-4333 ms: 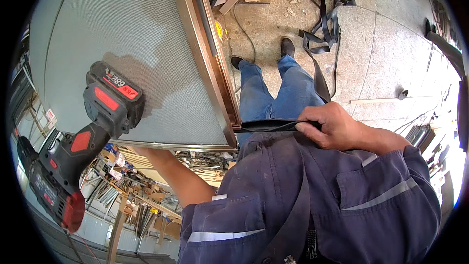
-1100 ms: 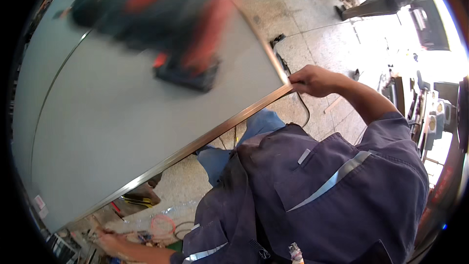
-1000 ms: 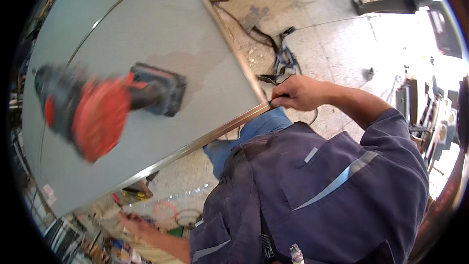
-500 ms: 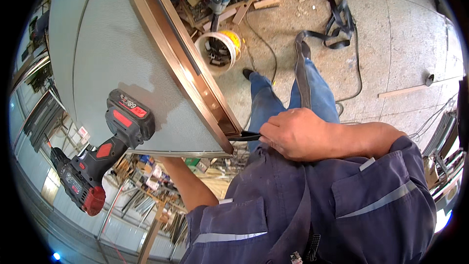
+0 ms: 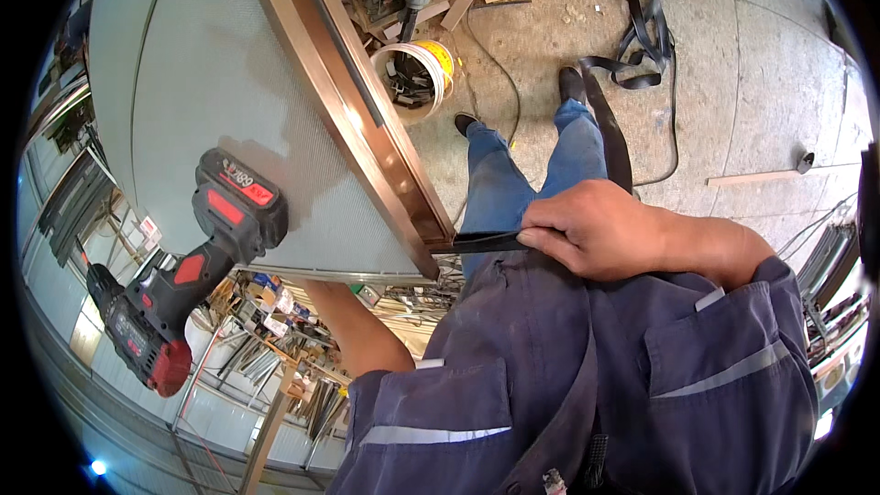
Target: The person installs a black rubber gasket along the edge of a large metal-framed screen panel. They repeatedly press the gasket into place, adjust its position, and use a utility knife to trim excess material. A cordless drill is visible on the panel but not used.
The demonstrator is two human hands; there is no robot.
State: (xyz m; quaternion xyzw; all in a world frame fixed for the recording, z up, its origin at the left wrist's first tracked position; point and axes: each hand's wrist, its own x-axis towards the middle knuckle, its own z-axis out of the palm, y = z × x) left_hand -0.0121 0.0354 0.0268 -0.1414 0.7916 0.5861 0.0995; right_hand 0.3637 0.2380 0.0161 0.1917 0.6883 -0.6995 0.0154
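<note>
Black strip (image 5: 488, 244) meets a bronze-framed panel (image 5: 206, 73) above pale concrete floor (image 5: 715, 101).

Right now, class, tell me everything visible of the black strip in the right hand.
The black strip looks rubbery and narrow, with a fold or groove along it. It runs sideways from the bronze frame to the right hand, which pinches it. Whether it continues into the dark band by the leg is hidden.

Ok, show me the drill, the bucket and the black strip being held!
Drill (image 5: 192, 268), head view: its handle.
Bucket (image 5: 440, 59), head view: its yellow side.
Black strip (image 5: 490, 244), head view: part beside the right hand (image 5: 588, 229).
</note>
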